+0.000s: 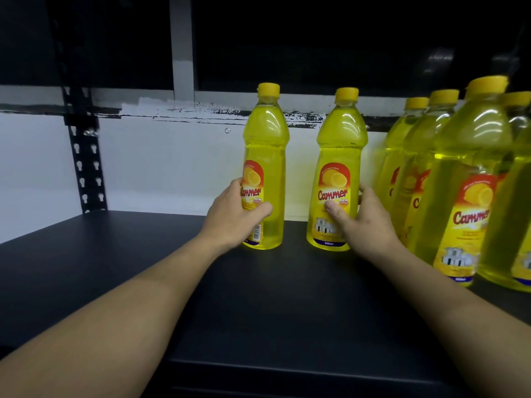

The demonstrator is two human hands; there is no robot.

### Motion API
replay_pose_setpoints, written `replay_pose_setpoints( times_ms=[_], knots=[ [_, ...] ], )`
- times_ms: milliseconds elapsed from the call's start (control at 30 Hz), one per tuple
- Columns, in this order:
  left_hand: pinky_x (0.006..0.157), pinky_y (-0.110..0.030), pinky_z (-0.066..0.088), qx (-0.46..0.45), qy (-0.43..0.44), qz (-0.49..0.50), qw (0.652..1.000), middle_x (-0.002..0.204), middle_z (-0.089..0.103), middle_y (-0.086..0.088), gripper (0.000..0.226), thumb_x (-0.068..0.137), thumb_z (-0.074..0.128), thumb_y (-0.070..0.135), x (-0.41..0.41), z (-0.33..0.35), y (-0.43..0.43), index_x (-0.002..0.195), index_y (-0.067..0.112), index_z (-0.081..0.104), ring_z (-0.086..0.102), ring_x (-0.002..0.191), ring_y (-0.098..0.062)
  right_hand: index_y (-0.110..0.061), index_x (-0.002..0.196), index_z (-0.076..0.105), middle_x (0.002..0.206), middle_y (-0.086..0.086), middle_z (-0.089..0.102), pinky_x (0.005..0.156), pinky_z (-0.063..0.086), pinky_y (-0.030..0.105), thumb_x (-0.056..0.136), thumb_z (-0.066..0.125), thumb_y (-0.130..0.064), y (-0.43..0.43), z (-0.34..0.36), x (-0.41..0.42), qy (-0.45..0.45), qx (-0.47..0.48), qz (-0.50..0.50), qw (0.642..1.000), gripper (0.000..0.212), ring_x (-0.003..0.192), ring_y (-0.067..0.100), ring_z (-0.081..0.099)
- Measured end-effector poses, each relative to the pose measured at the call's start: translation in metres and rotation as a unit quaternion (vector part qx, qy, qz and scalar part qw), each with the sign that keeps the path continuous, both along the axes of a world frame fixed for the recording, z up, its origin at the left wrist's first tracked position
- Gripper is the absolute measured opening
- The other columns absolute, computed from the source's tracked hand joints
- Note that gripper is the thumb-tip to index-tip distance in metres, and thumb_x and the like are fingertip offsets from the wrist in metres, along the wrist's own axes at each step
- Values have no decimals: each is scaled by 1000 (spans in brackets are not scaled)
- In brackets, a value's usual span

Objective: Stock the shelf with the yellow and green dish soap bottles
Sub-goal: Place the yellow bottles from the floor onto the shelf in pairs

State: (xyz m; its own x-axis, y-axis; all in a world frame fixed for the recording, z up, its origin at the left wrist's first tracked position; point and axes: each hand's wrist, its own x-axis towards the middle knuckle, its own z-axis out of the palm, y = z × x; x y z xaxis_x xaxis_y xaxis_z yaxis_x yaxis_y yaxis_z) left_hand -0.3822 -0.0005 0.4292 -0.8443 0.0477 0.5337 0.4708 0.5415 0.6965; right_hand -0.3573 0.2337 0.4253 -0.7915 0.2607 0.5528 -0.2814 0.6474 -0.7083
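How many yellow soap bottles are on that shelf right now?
6. The left bottle is in the left hand; the middle bottle is in the right hand; four stand in the right cluster. More may hide behind them.

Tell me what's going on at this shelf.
A person is stocking a dark shelf with yellow dish soap. The left hand grips the left bottle and the right hand grips the right bottle. Both bottles stand upright near the back of the shelf, with a gap between them. A cluster of yellow bottles already stands at the right. No green bottles are in view.
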Motion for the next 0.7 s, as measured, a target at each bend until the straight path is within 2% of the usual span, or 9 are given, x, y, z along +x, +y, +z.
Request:
replay_pose_setpoints(
  times_ms=[67, 200, 300, 367, 433, 567, 700],
  knots=[
    [88, -35, 52, -9, 9, 9, 1000, 105, 62, 14, 51, 68, 59, 57, 0, 0, 0, 114, 37, 48, 59, 95, -3, -23, 147, 33, 137, 1, 54, 101, 49, 48, 90, 58, -52, 1, -1, -1, -8, -14, 21, 1000, 70, 123, 24, 55],
    [89, -37, 55, -25, 16, 24, 999, 114, 62, 12, 61, 70, 75, 62, -3, -2, -2, 118, 37, 46, 64, 100, -12, -27, 156, 15, 149, -1, 44, 110, 40, 51, 94, 48, -59, 2, -2, -4, -27, -31, 40, 998, 78, 136, 23, 44],
    [88, -40, 58, -38, 23, 32, 999, 121, 60, 11, 95, 54, 66, 88, -1, -2, -2, 129, 33, 46, 65, 101, -13, -31, 156, 14, 150, 3, 39, 110, 40, 51, 83, 50, -75, 1, -3, -5, -42, -23, 9, 999, 92, 137, 26, 40],
    [88, -41, 58, -38, 26, 29, 999, 123, 59, 10, 107, 48, 61, 95, 1, -2, -2, 132, 32, 46, 65, 101, -13, -31, 155, 15, 145, 6, 40, 107, 42, 51, 77, 64, -71, 2, -5, -5, -52, 7, -17, 998, 100, 133, 28, 43],
    [88, -42, 58, -37, 33, 29, 998, 124, 58, 10, 101, 53, 64, 89, 2, -2, -1, 134, 31, 45, 65, 102, -14, -32, 154, 12, 142, 8, 41, 105, 44, 53, 74, 73, -63, 4, -7, -6, -60, 25, -21, 998, 105, 129, 30, 46],
    [90, -44, 57, -17, 23, 24, 999, 124, 56, 7, 78, 67, 69, 68, -1, -4, 2, 131, 32, 45, 63, 104, -15, -32, 155, 7, 142, 6, 45, 103, 46, 53, 79, 74, -51, 3, -6, -6, -70, 18, -4, 997, 104, 126, 29, 50],
    [91, -44, 57, -42, 23, 20, 999, 126, 52, 7, 83, 62, 69, 56, 0, -4, 2, 137, 31, 43, 60, 105, -14, -31, 157, -4, 141, 3, 48, 103, 47, 50, 86, 70, -44, 4, -3, -2, -94, 10, 12, 995, 103, 124, 28, 53]
  ],
)
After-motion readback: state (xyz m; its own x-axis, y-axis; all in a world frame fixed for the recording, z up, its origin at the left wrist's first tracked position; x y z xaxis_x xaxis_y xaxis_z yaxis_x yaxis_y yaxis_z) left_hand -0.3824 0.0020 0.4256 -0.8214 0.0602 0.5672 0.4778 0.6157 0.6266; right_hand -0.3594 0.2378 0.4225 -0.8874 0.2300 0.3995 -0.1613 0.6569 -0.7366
